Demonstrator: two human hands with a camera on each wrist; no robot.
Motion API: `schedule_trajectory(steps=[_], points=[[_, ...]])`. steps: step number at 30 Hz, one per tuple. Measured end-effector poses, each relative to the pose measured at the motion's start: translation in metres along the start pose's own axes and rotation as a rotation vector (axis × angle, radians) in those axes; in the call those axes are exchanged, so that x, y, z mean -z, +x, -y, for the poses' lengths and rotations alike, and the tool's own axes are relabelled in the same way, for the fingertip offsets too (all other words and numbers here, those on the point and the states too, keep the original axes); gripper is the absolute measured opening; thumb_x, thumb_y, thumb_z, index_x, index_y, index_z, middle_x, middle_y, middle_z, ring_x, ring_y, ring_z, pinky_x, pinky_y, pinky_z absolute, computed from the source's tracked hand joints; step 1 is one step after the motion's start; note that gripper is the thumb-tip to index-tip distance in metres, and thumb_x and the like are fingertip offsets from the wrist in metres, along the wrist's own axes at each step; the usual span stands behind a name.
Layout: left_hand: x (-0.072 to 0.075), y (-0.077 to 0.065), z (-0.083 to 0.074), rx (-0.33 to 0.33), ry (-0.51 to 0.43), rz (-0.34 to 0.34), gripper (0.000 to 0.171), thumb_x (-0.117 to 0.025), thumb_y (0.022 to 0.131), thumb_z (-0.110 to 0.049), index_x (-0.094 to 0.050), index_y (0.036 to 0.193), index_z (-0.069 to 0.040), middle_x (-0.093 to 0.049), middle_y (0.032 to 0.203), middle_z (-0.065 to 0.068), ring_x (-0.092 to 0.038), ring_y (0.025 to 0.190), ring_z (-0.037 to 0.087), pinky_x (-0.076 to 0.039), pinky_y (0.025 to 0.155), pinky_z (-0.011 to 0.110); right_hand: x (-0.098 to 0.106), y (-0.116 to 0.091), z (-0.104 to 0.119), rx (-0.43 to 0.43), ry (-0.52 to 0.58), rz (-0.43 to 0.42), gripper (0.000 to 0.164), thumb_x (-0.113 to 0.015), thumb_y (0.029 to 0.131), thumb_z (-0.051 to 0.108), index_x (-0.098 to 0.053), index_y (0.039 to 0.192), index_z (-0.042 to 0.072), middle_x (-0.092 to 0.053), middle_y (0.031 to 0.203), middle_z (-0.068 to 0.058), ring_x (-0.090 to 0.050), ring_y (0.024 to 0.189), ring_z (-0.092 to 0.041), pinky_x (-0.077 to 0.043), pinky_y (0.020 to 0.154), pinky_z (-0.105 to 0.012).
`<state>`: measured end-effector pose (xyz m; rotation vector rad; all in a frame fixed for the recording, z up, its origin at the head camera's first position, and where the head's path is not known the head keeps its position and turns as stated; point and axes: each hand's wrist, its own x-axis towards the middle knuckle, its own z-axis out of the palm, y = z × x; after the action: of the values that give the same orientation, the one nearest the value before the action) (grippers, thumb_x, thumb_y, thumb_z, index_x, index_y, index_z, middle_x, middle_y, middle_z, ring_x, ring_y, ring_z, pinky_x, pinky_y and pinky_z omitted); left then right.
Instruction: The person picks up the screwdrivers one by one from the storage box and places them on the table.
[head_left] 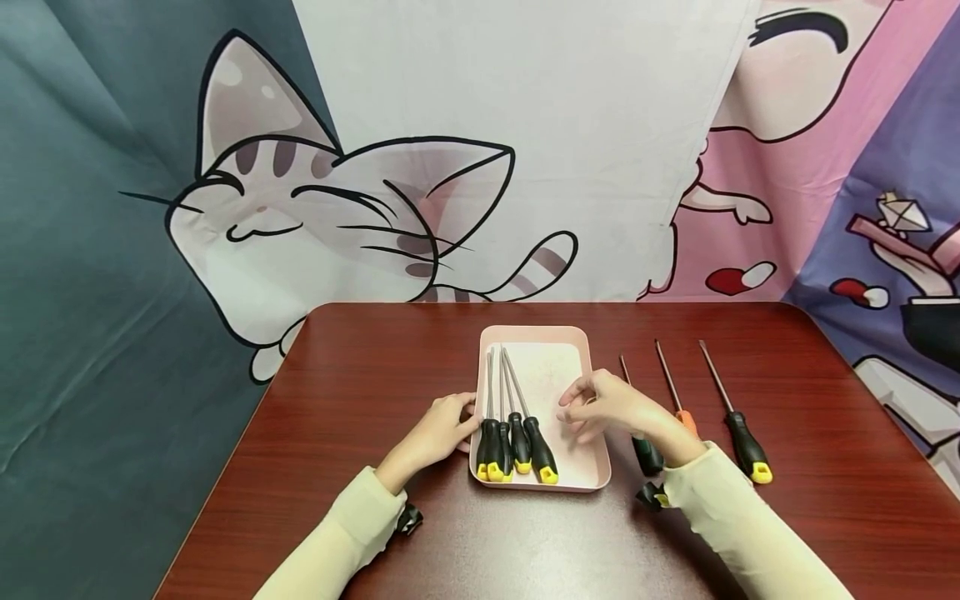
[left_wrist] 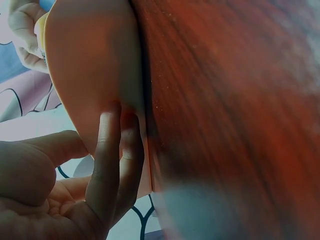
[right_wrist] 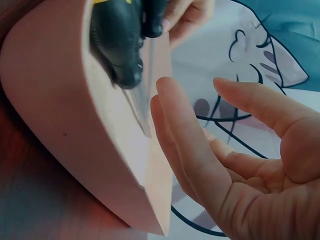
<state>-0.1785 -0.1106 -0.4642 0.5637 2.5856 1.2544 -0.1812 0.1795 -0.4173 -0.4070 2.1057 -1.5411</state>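
A pale pink tray point(head_left: 600, 467) lies on the table, with several screwdrivers point(head_left: 540, 450) with black-and-yellow handles side by side in its left half, shafts pointing away. At the tray's left side, my left hand point(head_left: 438, 429) holds the wall: in the left wrist view the fingers point(left_wrist: 107, 155) lie along the outside and the thumb reaches the rim. Over the right half of the tray hovers my right hand point(head_left: 607, 404), its fingers loosely bent and apart. Nothing sits between its thumb and fingers point(right_wrist: 185, 135) in the right wrist view.
To the right of the tray lie a screwdriver with a dark green and black handle point(head_left: 647, 457), one with an orange handle point(head_left: 686, 422), partly behind the right wrist, and one with a black-and-yellow handle point(head_left: 746, 446). A printed cloth point(head_left: 525, 100) hangs behind the table point(head_left: 360, 367).
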Motion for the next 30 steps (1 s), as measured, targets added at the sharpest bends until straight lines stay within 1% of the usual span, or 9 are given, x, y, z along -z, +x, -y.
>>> schedule_trajectory(steps=[4, 9, 13, 16, 21, 30], points=[[0.0, 0.0, 0.001, -0.015, 0.022, -0.007, 0.037, -0.058, 0.098, -0.004, -0.054, 0.132, 0.011, -0.066, 0.102, 0.016, -0.069, 0.074, 0.017, -0.057, 0.052, 0.021, -0.007, 0.005, -0.003, -0.02, -0.006, 0.017, 0.026, -0.066, 0.089, 0.001, -0.058, 0.103, -0.018, -0.064, 0.088, -0.029, -0.068, 0.075, -0.048, -0.062, 0.064, -0.045], [0.0, -0.001, 0.0, -0.009, 0.012, -0.004, 0.037, -0.057, 0.098, -0.004, -0.054, 0.132, 0.011, -0.067, 0.103, 0.016, -0.07, 0.074, 0.018, -0.057, 0.052, 0.021, -0.014, 0.008, -0.005, -0.046, 0.01, 0.04, 0.025, -0.063, 0.089, -0.002, -0.055, 0.105, -0.019, -0.063, 0.088, -0.031, -0.068, 0.073, -0.048, -0.061, 0.065, -0.049], [0.0, -0.001, 0.0, -0.003, 0.011, -0.005, 0.038, -0.057, 0.099, -0.005, -0.054, 0.133, 0.011, -0.066, 0.104, 0.016, -0.069, 0.075, 0.018, -0.057, 0.052, 0.021, -0.018, 0.011, -0.007, -0.051, 0.019, 0.065, 0.024, -0.063, 0.089, -0.003, -0.053, 0.104, -0.019, -0.063, 0.087, -0.03, -0.068, 0.068, -0.04, -0.061, 0.065, -0.05], [0.0, 0.0, -0.001, 0.001, 0.008, -0.006, 0.038, -0.057, 0.099, -0.005, -0.054, 0.133, 0.011, -0.066, 0.105, 0.016, -0.069, 0.076, 0.018, -0.057, 0.052, 0.021, -0.02, 0.013, -0.009, -0.053, 0.014, 0.084, 0.023, -0.065, 0.09, -0.003, -0.054, 0.103, -0.018, -0.063, 0.085, -0.028, -0.068, 0.062, -0.032, -0.061, 0.064, -0.049], [0.0, 0.0, 0.0, 0.006, -0.012, -0.005, 0.038, -0.056, 0.099, -0.005, -0.053, 0.133, 0.011, -0.066, 0.106, 0.017, -0.069, 0.075, 0.018, -0.058, 0.052, 0.023, -0.025, 0.016, -0.013, -0.087, 0.005, 0.085, 0.024, -0.067, 0.09, -0.001, -0.054, 0.103, -0.016, -0.063, 0.081, -0.026, -0.066, 0.057, -0.022, -0.061, 0.061, -0.046], [0.0, 0.0, 0.001, -0.003, -0.007, -0.006, 0.038, -0.057, 0.099, -0.005, -0.053, 0.133, 0.011, -0.066, 0.105, 0.017, -0.069, 0.077, 0.018, -0.057, 0.052, 0.021, -0.034, 0.02, -0.013, -0.136, -0.013, 0.056, 0.031, -0.07, 0.087, 0.001, -0.053, 0.107, -0.015, -0.063, 0.075, -0.022, -0.063, 0.054, -0.018, -0.061, 0.057, -0.041]])
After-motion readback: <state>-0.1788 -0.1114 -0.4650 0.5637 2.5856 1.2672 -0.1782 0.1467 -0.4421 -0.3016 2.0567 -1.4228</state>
